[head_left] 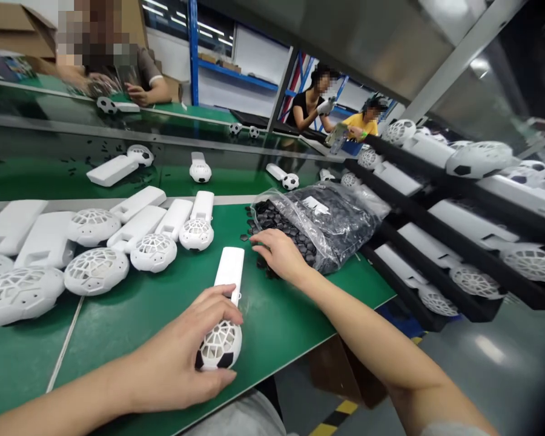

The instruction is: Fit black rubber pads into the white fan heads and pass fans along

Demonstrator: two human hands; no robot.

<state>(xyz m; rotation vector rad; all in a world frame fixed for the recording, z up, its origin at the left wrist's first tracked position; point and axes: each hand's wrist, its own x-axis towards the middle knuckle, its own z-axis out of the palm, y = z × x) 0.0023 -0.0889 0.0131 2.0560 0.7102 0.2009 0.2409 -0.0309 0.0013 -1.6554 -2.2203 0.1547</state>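
My left hand is wrapped around the round head of a white handheld fan, which lies on the green table. The fan's head has a web-like grille and black patches like a football; its handle points away from me. At the mouth of a clear plastic bag, my right hand reaches over a pile of small black pieces. Its thumb and forefinger are slightly apart at the edge of the pile, and nothing shows clearly between them.
Several white fans without black patches crowd the table's left side. Beyond them runs a green conveyor belt carrying patched fans. At right, a rack with black trays holds more fans. People sit across the belt.
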